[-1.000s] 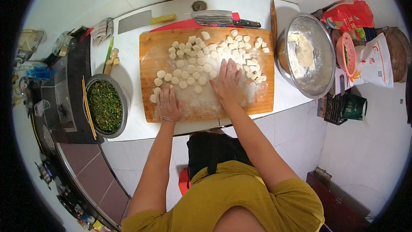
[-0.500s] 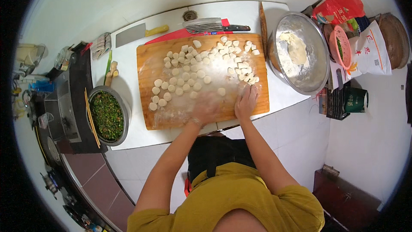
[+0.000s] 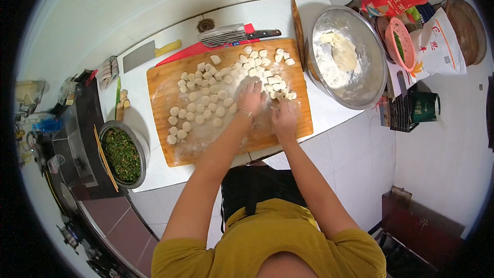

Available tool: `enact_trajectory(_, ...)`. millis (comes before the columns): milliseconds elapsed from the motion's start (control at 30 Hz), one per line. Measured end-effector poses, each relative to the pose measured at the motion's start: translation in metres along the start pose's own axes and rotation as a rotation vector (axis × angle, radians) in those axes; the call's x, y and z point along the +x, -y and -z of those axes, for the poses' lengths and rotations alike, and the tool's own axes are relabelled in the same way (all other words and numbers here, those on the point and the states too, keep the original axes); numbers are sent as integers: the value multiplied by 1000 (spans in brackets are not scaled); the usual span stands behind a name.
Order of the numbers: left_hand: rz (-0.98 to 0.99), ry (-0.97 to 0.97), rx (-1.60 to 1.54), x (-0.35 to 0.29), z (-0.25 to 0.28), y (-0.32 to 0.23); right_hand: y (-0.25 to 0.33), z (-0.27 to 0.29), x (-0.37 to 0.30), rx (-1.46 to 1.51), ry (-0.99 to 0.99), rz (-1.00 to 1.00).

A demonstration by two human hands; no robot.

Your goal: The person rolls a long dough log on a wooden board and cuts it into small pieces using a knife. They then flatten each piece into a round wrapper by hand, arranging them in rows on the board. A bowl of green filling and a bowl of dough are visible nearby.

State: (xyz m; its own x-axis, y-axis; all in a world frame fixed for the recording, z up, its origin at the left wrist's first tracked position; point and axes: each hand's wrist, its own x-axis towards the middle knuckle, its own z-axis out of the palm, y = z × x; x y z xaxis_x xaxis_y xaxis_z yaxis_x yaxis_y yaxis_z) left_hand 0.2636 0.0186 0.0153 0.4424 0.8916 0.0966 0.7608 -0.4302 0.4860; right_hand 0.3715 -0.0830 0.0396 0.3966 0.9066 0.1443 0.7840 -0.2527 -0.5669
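A floured wooden cutting board (image 3: 207, 146) carries many small dough pieces. Flattened dough rounds (image 3: 199, 108) lie across its left and middle, while uncut-looking dough lumps (image 3: 263, 67) cluster at the upper right. My left hand (image 3: 250, 98) rests palm down over the board's middle, fingers stretched toward the far side, beside the lumps. Whatever lies beneath its palm is hidden. To its right, my right hand (image 3: 284, 117) has its fingertips drawn together at the near edge of the lump cluster, on a dough lump (image 3: 282, 96) partly covered by the fingers.
Behind the board lie a cleaver (image 3: 140, 57) and a black-handled knife (image 3: 226, 35) on a red packet. A steel bowl (image 3: 370, 67) with dough and flour stands right. At left, a bowl (image 3: 144, 157) holds chopped green filling, with chopsticks (image 3: 105, 158) across its rim.
My left hand has moved away from me and a little right across the board, toward the lumps. My right hand stays by the lump cluster, slightly further left. The whole view has shifted slightly.
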Motion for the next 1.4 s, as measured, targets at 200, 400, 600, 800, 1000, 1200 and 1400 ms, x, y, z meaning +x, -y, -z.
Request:
enact_trajectory(200,132,120,-251,-2,-21,7,8,-7,31,-39,101,-69)
enact_trajectory(400,34,183,-312,-61,24,-2,-1,-8,34,-41,233,-4)
enact_trajectory(600,163,379,-247,-99,28,17,8,-7,1,-9,372,155)
enact_trajectory(800,41,49,-93,-100,40,2,-3,-5,-18,29,225,158)
enact_trajectory(1000,-20,-105,158,-86,-18,-8,1,17,-18,-33,350,99)
enact_trajectory(1200,45,-63,152,-86,-16,-16,-9,17,-12,99,348,368)
enact_trajectory(1400,102,-145,-111,-102,3,-1,-30,-3,-7,28,420,465)
